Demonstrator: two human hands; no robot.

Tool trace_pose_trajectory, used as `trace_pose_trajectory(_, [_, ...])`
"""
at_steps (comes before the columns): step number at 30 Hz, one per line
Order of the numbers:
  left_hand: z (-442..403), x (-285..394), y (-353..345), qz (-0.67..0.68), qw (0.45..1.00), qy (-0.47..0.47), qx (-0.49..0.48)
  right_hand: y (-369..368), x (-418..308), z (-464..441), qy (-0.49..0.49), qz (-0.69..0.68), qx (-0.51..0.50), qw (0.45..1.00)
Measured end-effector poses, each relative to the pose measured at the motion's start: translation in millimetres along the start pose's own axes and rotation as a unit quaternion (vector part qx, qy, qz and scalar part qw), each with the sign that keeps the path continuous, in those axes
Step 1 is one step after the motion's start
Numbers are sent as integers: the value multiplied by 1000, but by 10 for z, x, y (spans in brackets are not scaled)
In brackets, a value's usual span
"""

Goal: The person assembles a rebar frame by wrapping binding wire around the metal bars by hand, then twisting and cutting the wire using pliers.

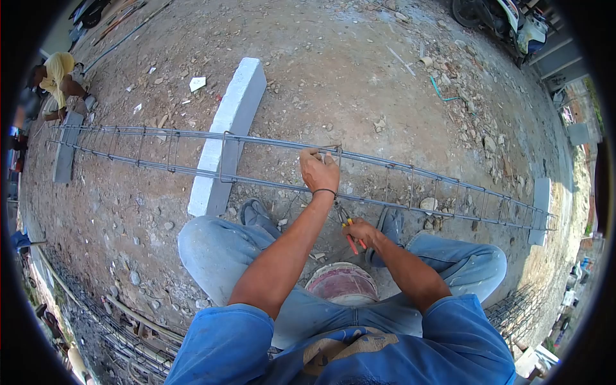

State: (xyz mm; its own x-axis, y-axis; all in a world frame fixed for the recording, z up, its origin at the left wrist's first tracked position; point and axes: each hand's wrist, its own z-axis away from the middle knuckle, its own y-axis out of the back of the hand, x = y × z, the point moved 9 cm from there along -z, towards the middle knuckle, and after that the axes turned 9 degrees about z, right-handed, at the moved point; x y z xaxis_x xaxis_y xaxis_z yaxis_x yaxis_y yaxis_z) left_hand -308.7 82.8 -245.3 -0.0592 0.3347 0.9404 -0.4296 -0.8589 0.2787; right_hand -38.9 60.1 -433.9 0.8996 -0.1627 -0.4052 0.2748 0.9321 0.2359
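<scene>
A long rebar cage (282, 142) of parallel steel bars with square wire stirrups lies across in front of my knees. My left hand (319, 171) reaches over the near bars, its fingers closed on a stirrup (340, 157) at the far bars; the fingertips are partly hidden. Lower and to the right, my right hand (361, 232) is wrapped around the red and yellow handles of a pair of pincers (351, 236). The pincers' jaws point up towards the near bars, just below my left wrist.
White blocks prop the cage: a long one (234, 115) left of centre, one (64, 160) at far left and one (541, 192) at far right. A person in yellow (58, 74) crouches at the left end. An upturned bucket (342, 282) is between my legs. Rubble (487, 144) covers the ground.
</scene>
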Motion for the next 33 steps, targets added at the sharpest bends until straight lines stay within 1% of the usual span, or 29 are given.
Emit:
trace_pose_trajectory(1, [-28,-115,-12,8,1000,0,5,95,-19,126,2,9,3,1000])
trace_pose_trajectory(2, [-50,-361,-83,34,996,75,-13,78,-5,291,-3,-81,-60,995])
trace_pose_trajectory(3, [-45,-612,-173,63,986,150,-33,44,-63,500,-9,-167,-121,978])
trace_pose_trajectory(4, [-77,-755,-210,74,985,153,-29,100,-129,691,-10,-157,-117,981])
trace_pose_trajectory(6, [-71,-963,-396,139,968,182,-104,186,-309,1093,10,-178,-100,979])
trace_pose_trajectory(7, [-44,-922,-364,150,967,181,-101,159,-372,1265,10,-169,-95,981])
trace_pose_trajectory(8, [-12,-829,-339,120,974,149,-120,222,-482,1418,66,-93,-3,993])
trace_pose_trajectory(9, [-10,-736,-337,90,980,116,-137,271,-571,1549,122,-16,87,989])
trace_pose_trajectory(10, [-25,-704,-332,99,979,116,-132,244,-626,1586,193,-6,124,973])
trace_pose_trajectory(11, [-26,-676,-363,80,979,110,-149,196,-614,1496,194,5,123,973])
trace_pose_trajectory(12, [-9,-679,-395,61,979,107,-164,198,-766,1547,264,-1,178,948])
trace_pose_trajectory(13, [-20,-707,-409,67,979,112,-159,186,-991,1737,332,-10,229,915])
trace_pose_trajectory(14, [-61,-745,-482,67,971,141,-180,134,-1050,1712,280,-84,149,945])
trace_pose_trajectory(15, [-95,-754,-545,68,963,168,-201,143,-1269,1746,281,-79,147,945])
trace_pose_trajectory(16, [-93,-669,-508,71,963,169,-198,246,-1525,1861,345,-108,198,911])
trace_pose_trajectory(17, [-60,-522,-424,111,960,175,-187,379,-1752,2019,406,-139,247,869])
trace_pose_trajectory(18, [-37,-403,-356,151,956,180,-176,516,-1997,2188,434,-142,271,848])
trace_pose_trajectory(19, [-23,-334,-323,151,956,184,-174,673,-2245,2387,460,-145,293,826])
trace_pose_trajectory(21, [47,-411,-264,262,916,280,-119,1054,-2667,2811,520,-134,349,769])
trace_pose_trajectory(23, [36,-528,-292,262,920,270,-111,1430,-2991,3110,547,-39,391,739])
trace_pose_trajectory(25, [-20,-744,-467,266,923,257,-104,1800,-3153,3094,478,79,417,769])
trace_pose_trajectory(26, [-51,-929,-537,265,931,245,-50,2006,-3210,3061,476,85,416,770])
trace_pose_trajectory(27, [-59,-1047,-551,262,936,234,4,2024,-3365,3012,458,294,432,719])
trace_pose_trajectory(28, [-28,-1059,-570,265,934,241,4,1972,-3436,2886,419,489,425,636])
trace_pose_trajectory(29, [4,-1098,-670,312,908,279,-24,2060,-3456,2774,417,493,422,636])
trace_pose_trajectory(30, [53,-1099,-743,357,877,316,-52,2103,-3397,2486,364,556,385,641])
trace_pose_trajectory(31, [97,-1046,-694,358,875,323,-51,2161,-3298,2179,307,613,343,642])
trace_pose_trajectory(32, [150,-897,-687,406,848,332,-80,2227,-3213,1907,279,662,312,622])
trace_pose_trajectory(33, [194,-778,-704,452,817,342,-106,2272,-3170,1682,274,666,305,623])
